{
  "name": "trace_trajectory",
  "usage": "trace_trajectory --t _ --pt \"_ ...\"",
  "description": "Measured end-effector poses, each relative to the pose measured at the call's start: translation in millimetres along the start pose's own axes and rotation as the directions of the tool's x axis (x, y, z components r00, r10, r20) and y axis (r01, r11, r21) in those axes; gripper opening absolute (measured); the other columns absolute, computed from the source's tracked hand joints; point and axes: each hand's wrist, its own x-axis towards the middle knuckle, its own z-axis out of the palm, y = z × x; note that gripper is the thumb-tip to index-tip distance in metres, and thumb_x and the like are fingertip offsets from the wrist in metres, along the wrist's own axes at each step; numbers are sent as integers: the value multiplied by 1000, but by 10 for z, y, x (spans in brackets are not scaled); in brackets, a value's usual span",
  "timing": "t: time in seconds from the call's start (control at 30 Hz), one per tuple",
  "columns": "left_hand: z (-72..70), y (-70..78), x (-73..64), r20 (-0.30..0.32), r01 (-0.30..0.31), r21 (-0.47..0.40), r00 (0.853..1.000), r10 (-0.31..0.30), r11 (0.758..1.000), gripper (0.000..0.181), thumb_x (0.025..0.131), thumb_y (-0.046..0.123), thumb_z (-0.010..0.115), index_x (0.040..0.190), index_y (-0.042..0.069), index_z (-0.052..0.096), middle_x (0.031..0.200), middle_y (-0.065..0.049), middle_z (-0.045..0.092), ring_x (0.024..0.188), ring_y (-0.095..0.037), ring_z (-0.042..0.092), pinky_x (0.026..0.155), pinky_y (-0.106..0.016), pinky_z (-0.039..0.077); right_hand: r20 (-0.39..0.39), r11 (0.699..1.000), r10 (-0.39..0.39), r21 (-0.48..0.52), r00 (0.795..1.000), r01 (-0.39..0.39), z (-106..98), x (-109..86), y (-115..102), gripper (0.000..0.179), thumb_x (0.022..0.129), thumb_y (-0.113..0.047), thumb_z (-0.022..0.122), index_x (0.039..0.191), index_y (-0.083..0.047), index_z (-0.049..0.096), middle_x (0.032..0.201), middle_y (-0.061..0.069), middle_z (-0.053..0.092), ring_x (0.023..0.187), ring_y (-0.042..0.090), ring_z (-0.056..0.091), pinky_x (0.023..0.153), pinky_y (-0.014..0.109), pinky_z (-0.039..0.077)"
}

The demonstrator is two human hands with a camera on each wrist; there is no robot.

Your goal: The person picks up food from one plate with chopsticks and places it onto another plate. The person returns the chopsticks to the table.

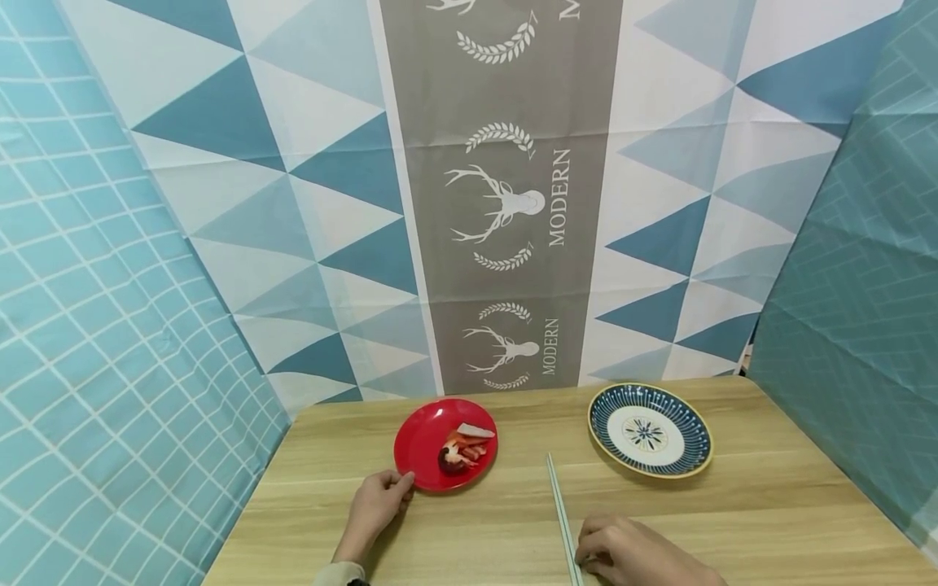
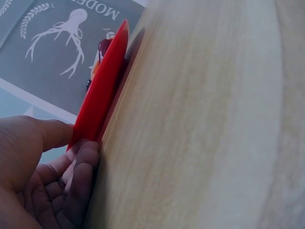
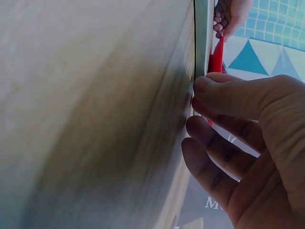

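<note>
My left hand (image 1: 377, 506) pinches the near-left rim of a red plate (image 1: 419, 435) between thumb and fingers. In the left wrist view the plate (image 2: 102, 90) appears edge-on, the thumb above its rim and curled fingers below. Food pieces (image 1: 456, 452), dark, orange and white, sit on the plate's right side. A pair of pale green chopsticks (image 1: 560, 506) lies side by side on the table, pointing away from me. From their right, my right hand (image 1: 633, 552) pinches them toward the near end. In the right wrist view, thumb and forefinger meet at the chopsticks (image 3: 204, 38), other fingers loosely bent.
A blue-and-white patterned plate with a yellow rim (image 1: 655, 435) stands at the back right of the wooden table (image 1: 469, 529). Patterned cloth (image 1: 506, 268) hangs behind the table, with blue tiled cloth (image 1: 110, 325) on the left and green cloth (image 1: 857, 325) on the right.
</note>
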Motion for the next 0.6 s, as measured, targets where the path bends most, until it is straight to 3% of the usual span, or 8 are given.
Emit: trace_trajectory --t 0.2,0.37,0.5,0.6 --pt "-9 8 12 -3 -6 0 1000 6 1000 31 101 30 66 79 8 70 68 2 65 63 -12 58 56 -24 47 51 997 -22 80 998 18 -16 13 -28 14 96 -14 73 105 -19 82 101 -18 69 91 -9 61 72 16 57" --pt "-3 23 12 -13 -8 9 1000 8 1000 31 101 30 66 79 8 71 68 2 64 62 -11 58 55 -24 47 53 996 -50 83 997 45 -9 8 -47 15 96 -12 73 104 -20 82 101 -18 70 92 -7 63 74 16 57" --pt "-8 43 15 -13 -23 5 1000 23 1000 31 101 30 67 78 8 71 67 2 65 61 -12 58 56 -25 47 44 995 7 101 999 -12 -12 -4 -69 13 98 -16 71 102 -24 80 98 -19 69 86 -9 60 70 17 56" --pt "-22 67 22 -12 -28 2 1000 28 1000 32 101 29 67 77 8 71 66 2 65 60 -11 58 55 -24 47 54 985 96 140 994 -103 -27 -2 -82 11 99 -22 70 102 -26 79 95 -21 67 81 -8 59 68 18 56"
